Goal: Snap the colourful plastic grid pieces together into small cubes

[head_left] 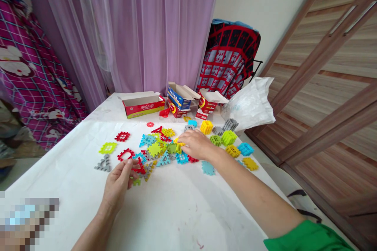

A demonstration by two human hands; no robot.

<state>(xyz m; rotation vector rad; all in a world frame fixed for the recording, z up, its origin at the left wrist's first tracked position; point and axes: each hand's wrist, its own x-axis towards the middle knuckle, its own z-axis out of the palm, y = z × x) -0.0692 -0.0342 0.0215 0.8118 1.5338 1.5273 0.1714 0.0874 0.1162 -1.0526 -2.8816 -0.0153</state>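
Observation:
A heap of flat plastic building tiles (160,149) in red, blue, lime, yellow and grey lies on a white table (176,211). My left hand (119,182) is closed in a pinch on a red tile at the heap's near left edge, with a small lime piece just below its fingers. My right hand (197,145) rests palm down on the heap's right side, fingers curled onto a yellow and green tile (176,147). Several assembled cubes stand to the right: yellow (206,127), lime (229,137), blue (245,149).
Open cardboard boxes stand at the table's far edge: a red one (144,105), a blue one (180,96), another red one (209,103). A white plastic bag (253,103) lies at the far right corner. Purple curtains hang behind; a wooden wardrobe is at right.

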